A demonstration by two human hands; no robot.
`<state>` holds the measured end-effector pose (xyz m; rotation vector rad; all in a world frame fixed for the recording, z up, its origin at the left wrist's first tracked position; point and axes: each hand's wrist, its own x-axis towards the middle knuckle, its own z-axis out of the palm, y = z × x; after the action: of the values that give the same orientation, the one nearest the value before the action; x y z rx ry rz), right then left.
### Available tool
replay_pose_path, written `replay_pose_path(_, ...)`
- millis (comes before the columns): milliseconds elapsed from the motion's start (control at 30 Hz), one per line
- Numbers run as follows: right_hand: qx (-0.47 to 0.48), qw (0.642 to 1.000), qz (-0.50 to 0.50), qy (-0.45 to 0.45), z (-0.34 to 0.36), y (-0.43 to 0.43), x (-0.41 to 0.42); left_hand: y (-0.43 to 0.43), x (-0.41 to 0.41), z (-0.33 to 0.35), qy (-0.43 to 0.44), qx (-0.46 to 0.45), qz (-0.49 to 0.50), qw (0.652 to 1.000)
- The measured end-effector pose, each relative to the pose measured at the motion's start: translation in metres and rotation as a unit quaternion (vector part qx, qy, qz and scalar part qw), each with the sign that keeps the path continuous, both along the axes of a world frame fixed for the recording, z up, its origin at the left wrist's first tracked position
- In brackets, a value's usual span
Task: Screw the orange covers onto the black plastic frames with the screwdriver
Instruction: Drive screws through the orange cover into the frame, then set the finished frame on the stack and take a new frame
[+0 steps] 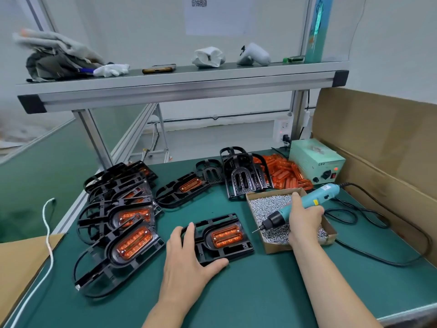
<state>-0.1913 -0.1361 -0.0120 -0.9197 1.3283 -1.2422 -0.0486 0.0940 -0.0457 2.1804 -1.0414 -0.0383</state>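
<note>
While the black frame (238,250) lay flat on the green mat (260,292), it was pressed down by the left hand (186,256). The fingers were spread almost straight over its left edge and the thumb was laid along its near edge; nothing was clasped. The orange cover (226,236) was seated in the frame's recess, just right of those fingers. Pale dots were seen at both ends of the cover, but it could not be told whether they were screws.

The screwdriver (327,191) was held firmly by the right hand (305,221), all fingers wrapped round its teal barrel. The bit (256,229) was pointed down and leftward from the grip, over the box of screws (275,250) beneath that hand. Something thin showed at the bit's end, perhaps a screw.

The step was judged to be the fetching of a screw for the cover. It would be done well if the screw were carried the short way left from the grip, stood upright in its hole, and driven with the barrel held vertical. The frame would need to be pinned flat so that it was not spun. The cord (397,265), trailing right of the grip, would need slack.

Covered frames (132,242) were heaped left of the left hand, and loose covers (283,171) were piled beyond the right.
</note>
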Motion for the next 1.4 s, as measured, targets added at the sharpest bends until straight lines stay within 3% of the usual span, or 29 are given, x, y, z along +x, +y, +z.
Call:
replay_pose_path(600,-0.015,1.000,0.006,0.023,-0.002,-0.001,-0.001,-0.045,0.032,0.031,-0.046,-0.065,0.139,0.987)
replay_pose_path(1067,-0.038,0.999,-0.008,0.033,-0.004,-0.002,0.001,-0.076,0.082,0.026,-0.132,0.166,0.176,0.961)
replay_pose_path(1400,-0.036,0.999,-0.010,0.020,-0.005,-0.002,0.002,-0.092,0.076,0.034,-0.194,0.150,0.069,0.967)
